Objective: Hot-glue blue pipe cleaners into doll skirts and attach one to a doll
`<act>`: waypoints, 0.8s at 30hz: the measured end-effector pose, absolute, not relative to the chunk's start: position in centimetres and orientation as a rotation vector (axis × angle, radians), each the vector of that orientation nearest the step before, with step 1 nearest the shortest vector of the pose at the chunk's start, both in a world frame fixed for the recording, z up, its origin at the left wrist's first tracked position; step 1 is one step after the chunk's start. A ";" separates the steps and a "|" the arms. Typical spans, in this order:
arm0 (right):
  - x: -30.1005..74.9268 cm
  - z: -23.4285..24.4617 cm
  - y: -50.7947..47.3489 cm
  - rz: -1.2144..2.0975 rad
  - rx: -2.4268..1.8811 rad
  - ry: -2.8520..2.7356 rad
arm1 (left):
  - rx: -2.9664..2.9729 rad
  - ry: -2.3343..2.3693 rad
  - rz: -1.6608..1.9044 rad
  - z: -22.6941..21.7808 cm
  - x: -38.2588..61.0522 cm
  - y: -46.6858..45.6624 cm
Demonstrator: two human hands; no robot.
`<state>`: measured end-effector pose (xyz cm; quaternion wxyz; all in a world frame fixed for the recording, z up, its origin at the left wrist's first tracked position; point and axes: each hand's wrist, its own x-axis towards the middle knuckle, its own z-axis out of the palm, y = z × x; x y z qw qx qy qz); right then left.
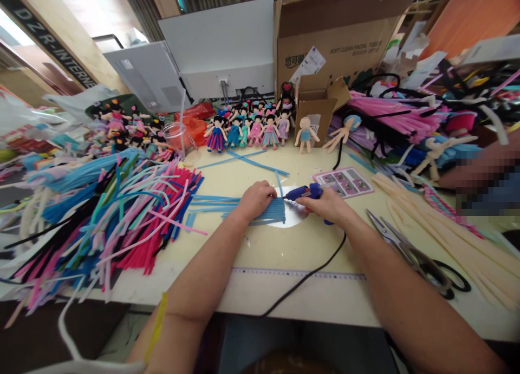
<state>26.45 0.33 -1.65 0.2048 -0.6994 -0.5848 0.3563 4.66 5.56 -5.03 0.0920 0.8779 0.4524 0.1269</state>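
My right hand grips a dark blue hot glue gun, its nozzle pointing left at the end of a row of blue pipe cleaners. The row lies flat, side by side, partly on a white round sheet. My left hand is closed over the row's upper edge, fingertips pinched close to the nozzle. One blue pipe cleaner stands out past those fingertips, away from me. The glue gun's black cord runs down over the table's front edge.
Scissors and beige pipe cleaners lie right; a colourful pipe cleaner heap lies left. Small dolls stand behind, before a cardboard box. A ruler strip edges the front. Another person's arm shows far right.
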 end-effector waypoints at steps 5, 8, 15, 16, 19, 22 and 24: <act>26.4 -1.9 0.4 0.973 -1.975 -1.638 | 2.597 1.362 0.333 -4.6 4.7 5.4; 26.3 -2.0 0.4 0.984 -1.963 -1.635 | 2.633 1.389 0.270 -4.0 3.9 5.3; 26.3 -1.9 0.5 0.989 -1.976 -1.676 | 2.602 1.740 0.007 -2.3 0.9 5.1; 26.3 -1.8 0.5 0.980 -1.993 -1.683 | 2.579 1.796 -0.029 -2.2 0.6 5.1; 26.3 -1.6 0.5 0.978 -2.022 -1.681 | 2.504 1.930 -0.120 -2.1 0.1 5.1; 26.3 -1.5 0.4 0.987 -2.003 -1.677 | 2.461 2.002 -0.149 -1.9 -0.1 4.9; 26.3 -1.5 0.4 0.983 -1.989 -1.683 | 2.458 2.027 -0.133 -1.5 0.0 4.7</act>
